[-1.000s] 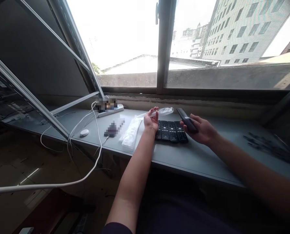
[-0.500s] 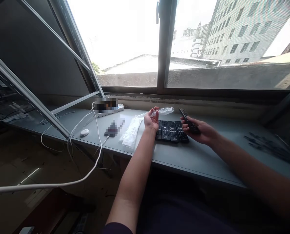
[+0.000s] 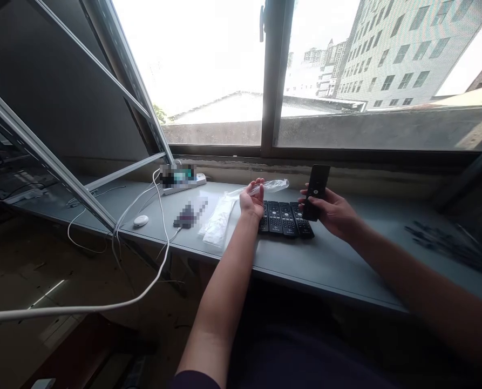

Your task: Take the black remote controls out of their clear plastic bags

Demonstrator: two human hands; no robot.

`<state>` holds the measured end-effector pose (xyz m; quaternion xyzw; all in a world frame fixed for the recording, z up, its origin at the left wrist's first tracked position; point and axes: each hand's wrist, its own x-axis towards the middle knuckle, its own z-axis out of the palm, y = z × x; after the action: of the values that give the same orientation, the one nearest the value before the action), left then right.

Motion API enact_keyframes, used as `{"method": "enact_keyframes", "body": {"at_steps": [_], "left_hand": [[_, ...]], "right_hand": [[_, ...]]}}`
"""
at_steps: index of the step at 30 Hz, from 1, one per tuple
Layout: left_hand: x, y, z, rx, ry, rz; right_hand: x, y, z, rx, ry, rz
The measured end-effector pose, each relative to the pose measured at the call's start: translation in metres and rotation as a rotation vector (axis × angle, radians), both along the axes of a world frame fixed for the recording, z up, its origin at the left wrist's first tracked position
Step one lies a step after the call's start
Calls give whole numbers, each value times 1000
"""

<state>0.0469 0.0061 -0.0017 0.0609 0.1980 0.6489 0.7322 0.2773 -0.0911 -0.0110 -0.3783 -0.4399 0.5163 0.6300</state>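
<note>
My right hand (image 3: 333, 212) grips a black remote control (image 3: 317, 189), tilted up above the table, with the thumb on its lower part. A row of several black remote controls (image 3: 287, 219) lies side by side on the table, just left of and below that hand. My left hand (image 3: 252, 200) is palm up at the row's left end, its fingers loosely curled and apart, and partly covers the leftmost remote. Behind its fingers stretches a clear plastic bag (image 3: 277, 185); whether they touch it I cannot tell. White plastic bags (image 3: 216, 224) lie left of this hand.
On the grey table (image 3: 330, 270) are a round white object (image 3: 141, 220), a blurred-out device (image 3: 187, 216) and a power strip (image 3: 200, 179). White cables (image 3: 162, 259) hang across the left side. Dark items (image 3: 447, 243) lie far right. Metal framing (image 3: 46, 151) slants at left.
My right hand has turned the remote control from a slanted pose to a more upright one, raising it slightly. My left hand and the row of remotes have stayed put.
</note>
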Motion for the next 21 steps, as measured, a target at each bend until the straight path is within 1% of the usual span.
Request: {"method": "enact_keyframes", "body": {"at_steps": [6,8,11,15,19,21], "left_hand": [[0,1,-2,14,-8,1],[0,1,-2,16,-6,1],[0,1,-2,12,-6,-7],[0,0,-2,14,-5,-1],[0,-1,-1,12,-3,-2],[0,-1,-1,18,-6,-5]], "right_hand": [[-1,1,-3,191,-163,-140],[-1,-1,-3,225,-212,-157],[-1,-4,0,228,-258,-140],[-2,-7,1,225,-264,-134],[-1,-5,-2,245,-300,-126],[0,-3,-3,233,-315,-126]]}}
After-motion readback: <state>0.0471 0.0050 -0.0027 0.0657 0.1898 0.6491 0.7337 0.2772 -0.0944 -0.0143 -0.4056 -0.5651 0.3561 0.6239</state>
